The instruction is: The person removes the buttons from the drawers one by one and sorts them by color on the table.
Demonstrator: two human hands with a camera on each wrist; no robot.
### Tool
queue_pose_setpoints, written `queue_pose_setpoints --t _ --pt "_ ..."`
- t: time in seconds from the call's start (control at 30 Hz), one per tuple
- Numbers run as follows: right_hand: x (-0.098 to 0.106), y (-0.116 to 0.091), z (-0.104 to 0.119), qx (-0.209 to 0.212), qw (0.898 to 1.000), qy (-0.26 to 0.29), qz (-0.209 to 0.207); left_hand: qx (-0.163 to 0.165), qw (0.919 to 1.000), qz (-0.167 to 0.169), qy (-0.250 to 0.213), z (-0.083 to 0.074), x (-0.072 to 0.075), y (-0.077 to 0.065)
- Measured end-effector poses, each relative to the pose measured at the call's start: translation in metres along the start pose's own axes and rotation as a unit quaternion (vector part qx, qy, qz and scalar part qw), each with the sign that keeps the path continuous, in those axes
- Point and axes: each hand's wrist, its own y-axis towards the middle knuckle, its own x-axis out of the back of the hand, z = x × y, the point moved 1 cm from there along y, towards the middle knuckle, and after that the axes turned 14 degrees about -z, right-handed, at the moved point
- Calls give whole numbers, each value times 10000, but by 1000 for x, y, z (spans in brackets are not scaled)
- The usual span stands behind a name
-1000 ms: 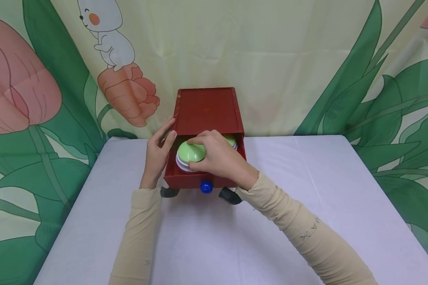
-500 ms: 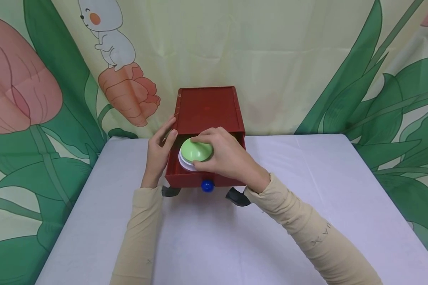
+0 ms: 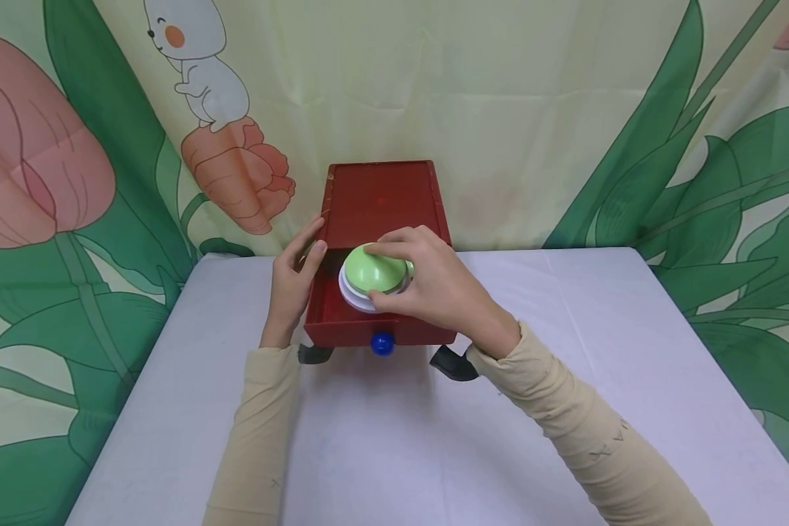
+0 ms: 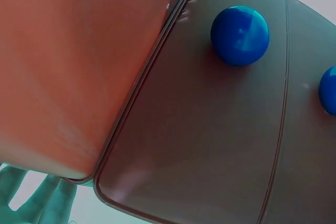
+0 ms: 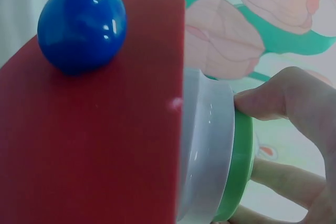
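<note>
Handling the jar (image 3: pixel 371 272) at the pulled-out drawer (image 3: pixel 342 335) seems the step in hand — in or out, I can't tell. It sits partly above the drawer's front edge, near the tabletop's (image 3: pixel 532 438) far edge; the next move probably calls for clearing that rim. Your right hand (image 3: pixel 437 281) pinches its green top between thumb and fingers, forearm slanting rightward — your left hand (image 3: pixel 292 281), fingers spread, steadies the cabinet's (image 3: pixel 384 201) left side.
</note>
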Motion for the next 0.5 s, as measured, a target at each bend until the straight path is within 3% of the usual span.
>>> queue_pose_setpoints --t 0.5 --pt "27 -6 -11 -242 9971 573 -434 -4 10000 5 -58 2 0 0"
